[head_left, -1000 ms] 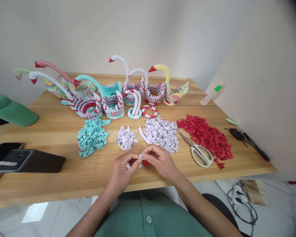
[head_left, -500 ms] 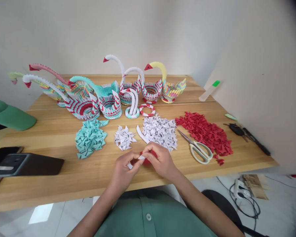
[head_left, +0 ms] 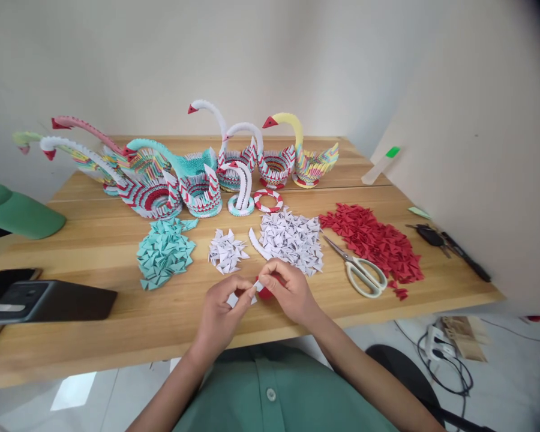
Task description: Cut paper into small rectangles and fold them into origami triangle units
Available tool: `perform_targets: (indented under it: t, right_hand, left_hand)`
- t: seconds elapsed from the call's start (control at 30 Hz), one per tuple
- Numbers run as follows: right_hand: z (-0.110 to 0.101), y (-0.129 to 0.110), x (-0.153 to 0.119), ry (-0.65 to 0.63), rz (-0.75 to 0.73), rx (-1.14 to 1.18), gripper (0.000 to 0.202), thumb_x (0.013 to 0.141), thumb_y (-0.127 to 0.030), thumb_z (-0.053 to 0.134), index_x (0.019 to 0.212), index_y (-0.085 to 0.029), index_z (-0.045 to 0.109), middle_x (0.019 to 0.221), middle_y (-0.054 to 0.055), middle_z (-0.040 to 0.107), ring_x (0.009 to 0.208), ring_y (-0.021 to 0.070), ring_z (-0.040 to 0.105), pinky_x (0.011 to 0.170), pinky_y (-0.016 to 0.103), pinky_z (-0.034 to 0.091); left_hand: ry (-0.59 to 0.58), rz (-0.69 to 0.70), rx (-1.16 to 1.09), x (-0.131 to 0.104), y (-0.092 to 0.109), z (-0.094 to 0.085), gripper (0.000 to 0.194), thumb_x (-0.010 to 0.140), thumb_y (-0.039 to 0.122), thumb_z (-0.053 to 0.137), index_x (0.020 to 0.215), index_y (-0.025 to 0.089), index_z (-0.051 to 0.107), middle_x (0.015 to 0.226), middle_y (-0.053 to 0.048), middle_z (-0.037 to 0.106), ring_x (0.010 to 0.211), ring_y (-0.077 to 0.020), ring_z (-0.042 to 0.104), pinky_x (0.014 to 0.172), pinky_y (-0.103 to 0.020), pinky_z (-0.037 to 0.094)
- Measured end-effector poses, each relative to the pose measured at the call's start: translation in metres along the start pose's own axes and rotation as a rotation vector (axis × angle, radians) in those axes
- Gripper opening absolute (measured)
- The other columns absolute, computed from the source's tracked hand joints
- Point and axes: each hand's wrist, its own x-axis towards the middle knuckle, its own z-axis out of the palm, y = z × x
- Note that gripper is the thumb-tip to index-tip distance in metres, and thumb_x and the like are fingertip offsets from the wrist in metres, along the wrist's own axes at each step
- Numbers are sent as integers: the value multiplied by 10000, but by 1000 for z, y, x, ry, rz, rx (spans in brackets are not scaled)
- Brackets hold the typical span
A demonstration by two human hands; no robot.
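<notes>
A small white paper piece [head_left: 258, 287] is pinched between the fingertips of both hands, just above the table's front part. My left hand [head_left: 220, 309] is closed on its left end, thumb against forefinger. My right hand [head_left: 292, 294] grips the other end the same way. Beneath my right fingers shows a red object [head_left: 265, 293], mostly covered, so its kind cannot be made out. More white paper [head_left: 233, 299] lies behind my left thumb. A curved strip of joined white pieces [head_left: 257, 243] rests just beyond my hands, beside a heap of white folded paper triangles [head_left: 292, 240].
Turquoise triangles [head_left: 165, 252], a smaller white pile [head_left: 227, 251] and red triangles [head_left: 378, 243] are spread on the table [head_left: 162, 336]. Scissors [head_left: 364, 273] lie right. Paper swans [head_left: 202, 192] and a red-white ring [head_left: 269, 201] stand behind. A green bottle [head_left: 22, 210] is left.
My left fingers have shifted slightly, baring more of the white paper behind the thumb. The small white piece stays between both hands. The camera view has moved a little.
</notes>
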Motion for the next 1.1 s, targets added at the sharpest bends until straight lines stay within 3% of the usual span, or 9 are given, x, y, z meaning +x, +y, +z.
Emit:
perform_targets:
  t: [0.1, 0.27, 0.37, 0.6, 0.77, 1.1]
  right_hand:
    - [-1, 1, 1, -47, 42, 73, 130, 879, -329, 613, 891, -201, 628, 739, -10, 596, 677, 132, 553, 650, 244, 444]
    - [-2, -3, 0, -61, 21, -32, 227, 880, -336, 606, 710, -187, 588, 662, -19, 586, 628, 122, 521, 622, 236, 415]
    - [0, -4, 0, -57, 15, -45, 253, 899, -342, 573, 699, -187, 577, 649, -19, 580, 613, 119, 514, 608, 233, 408]
    - [-3, -2, 2, -69, 49, 4, 155, 900, -282, 581, 813, -198, 678, 771, 9, 690, 715, 149, 612, 684, 254, 462]
    - [-3, -6, 3, -57, -47, -113, 180, 925, -261, 553, 804, -211, 677, 763, 8, 687, 726, 155, 616, 737, 277, 462]
    - [0, 1, -4, -39, -57, -141, 204, 917, -281, 560, 738, -200, 615, 709, -4, 626, 672, 137, 567, 673, 257, 435]
  left_hand:
    - [12, -2, 20, 0, 0, -1, 190, 865, 228, 570, 682, 182, 588, 625, 21, 580, 589, -122, 511, 598, -230, 396]
    - [-21, 27, 30, 2, 0, 1, 187, 858, 221, 566, 678, 178, 592, 634, 16, 606, 591, -122, 532, 597, -229, 403]
    - [-20, 11, 35, 1, 0, 2, 193, 850, 227, 570, 666, 175, 592, 619, 16, 603, 576, -122, 523, 581, -229, 399]
    - [76, -74, 5, -1, -6, 3, 171, 836, 257, 589, 689, 176, 625, 629, 8, 614, 597, -132, 521, 589, -235, 410]
    - [38, -58, 3, 3, -6, 2, 195, 851, 280, 576, 697, 175, 634, 644, -1, 628, 597, -134, 535, 586, -236, 412]
    - [-6, -15, 170, 0, -4, 10, 252, 858, 258, 558, 618, 182, 563, 581, 18, 608, 522, -118, 512, 531, -225, 376]
